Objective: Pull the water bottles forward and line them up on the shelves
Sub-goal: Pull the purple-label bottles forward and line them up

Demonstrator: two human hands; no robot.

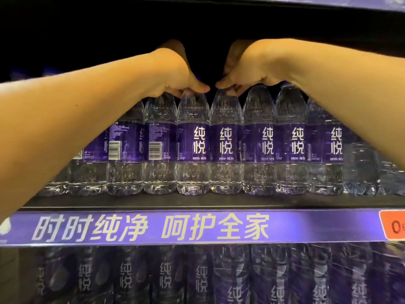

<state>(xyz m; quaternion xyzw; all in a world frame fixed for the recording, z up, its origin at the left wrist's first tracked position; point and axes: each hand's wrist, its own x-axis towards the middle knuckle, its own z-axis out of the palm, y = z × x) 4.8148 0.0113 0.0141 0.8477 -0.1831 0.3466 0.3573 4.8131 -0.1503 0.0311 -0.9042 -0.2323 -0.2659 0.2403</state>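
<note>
On the middle shelf (153,202), a front row of clear water bottles (258,150) with purple labels stands upright, side by side and touching, set slightly back from the shelf edge. Both bare forearms reach in over the row. Left hand (177,82): fingers curled over the top of one bottle (192,148), gripping its cap end, thumb tip pointing right. Right hand (243,73): fingers curled over the top of the adjacent bottle (225,148), gripping it likewise, thumb tip pointing left; the two thumbs are near each other but apart. Two bottles at the left of the row show barcodes rather than the front of the label. Below, a purple shelf strip (197,229) bears white characters, with an orange price tag (392,224) at its right end; beneath it, a lower row of bottles (197,279) appears blurred.
</note>
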